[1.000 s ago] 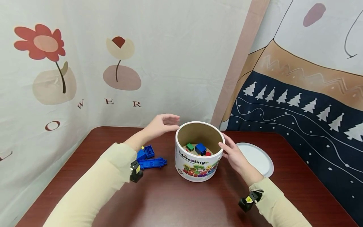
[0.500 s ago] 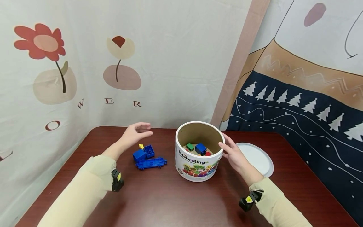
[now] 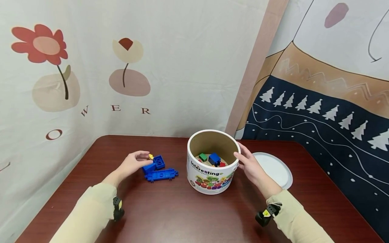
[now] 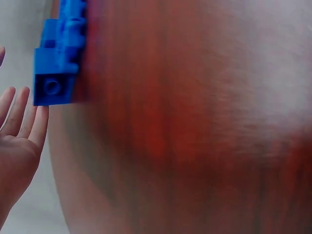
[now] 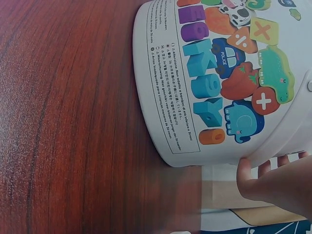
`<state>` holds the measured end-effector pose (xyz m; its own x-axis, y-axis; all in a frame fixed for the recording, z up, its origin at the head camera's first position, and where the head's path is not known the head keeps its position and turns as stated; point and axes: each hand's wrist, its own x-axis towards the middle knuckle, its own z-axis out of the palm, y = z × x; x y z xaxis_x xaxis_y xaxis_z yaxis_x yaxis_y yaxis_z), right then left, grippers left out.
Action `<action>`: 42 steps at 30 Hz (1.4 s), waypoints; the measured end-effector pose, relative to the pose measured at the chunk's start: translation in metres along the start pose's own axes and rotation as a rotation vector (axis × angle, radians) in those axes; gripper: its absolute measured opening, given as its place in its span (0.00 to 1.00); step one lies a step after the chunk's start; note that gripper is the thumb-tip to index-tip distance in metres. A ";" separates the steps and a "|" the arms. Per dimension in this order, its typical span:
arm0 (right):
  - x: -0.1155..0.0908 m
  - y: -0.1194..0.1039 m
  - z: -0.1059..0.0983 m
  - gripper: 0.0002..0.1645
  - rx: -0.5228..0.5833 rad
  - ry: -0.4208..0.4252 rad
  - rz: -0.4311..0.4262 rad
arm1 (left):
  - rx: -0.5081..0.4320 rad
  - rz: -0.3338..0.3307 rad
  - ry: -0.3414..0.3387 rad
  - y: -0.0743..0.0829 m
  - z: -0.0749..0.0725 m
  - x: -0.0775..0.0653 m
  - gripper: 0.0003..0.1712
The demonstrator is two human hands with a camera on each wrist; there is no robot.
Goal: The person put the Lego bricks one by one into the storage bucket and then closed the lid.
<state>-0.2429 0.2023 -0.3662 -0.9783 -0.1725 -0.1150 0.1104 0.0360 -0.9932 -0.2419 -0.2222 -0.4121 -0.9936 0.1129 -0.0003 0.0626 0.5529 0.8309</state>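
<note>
Printed cloth backdrops rise behind a white bucket (image 3: 212, 173) on a reddish-brown table (image 3: 194, 216), and we see a pale panel with flowers (image 3: 182, 77) directly behind it and a navy panel with white trees (image 3: 304, 125) to its right and rear. Lettered "Interesting" on its side, the bucket stands upright, its top uncovered; inside, we make out a green brick (image 3: 203, 157), a larger blue brick (image 3: 214, 159) and a red piece (image 3: 222, 164). On the bucket's right, a person's right hand (image 3: 253, 168) holds it at the rim, and from the right wrist we view the thumb against its outer wall, beside printed animals and a police car. Left of the bucket, the left hand (image 3: 130, 164) spreads, fingers extended and gripping nothing that we can see, right by a cluster of blue toy pieces (image 3: 158, 162); whether it touches them we cannot tell. Nearest the bucket in that cluster lies a long blue base (image 3: 161, 174), while a small yellow piece (image 3: 150, 156) sits on the cluster's far side from us. Right of the bucket, past the right hand, we find a round white lid (image 3: 275, 170) flat on the table. Light-coloured sleeves (image 3: 88, 216) cover both forearms in front of the bucket, each cuff bearing a small black device (image 3: 118, 209).
</note>
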 end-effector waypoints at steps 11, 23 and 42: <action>0.001 0.002 0.000 0.33 0.011 -0.010 -0.010 | 0.073 -0.054 -0.021 -0.015 0.008 -0.009 0.31; 0.001 0.002 0.001 0.33 0.006 -0.005 -0.001 | 0.095 -0.043 0.001 -0.012 -0.004 -0.010 0.29; 0.000 -0.001 0.000 0.34 0.004 -0.014 0.002 | 0.105 0.020 0.022 0.018 -0.037 -0.003 0.30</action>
<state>-0.2428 0.2025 -0.3654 -0.9755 -0.1864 -0.1171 0.1131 0.0320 -0.9931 -0.2412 -0.2433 -0.3768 -0.9938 0.1071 0.0292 0.0909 0.6340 0.7680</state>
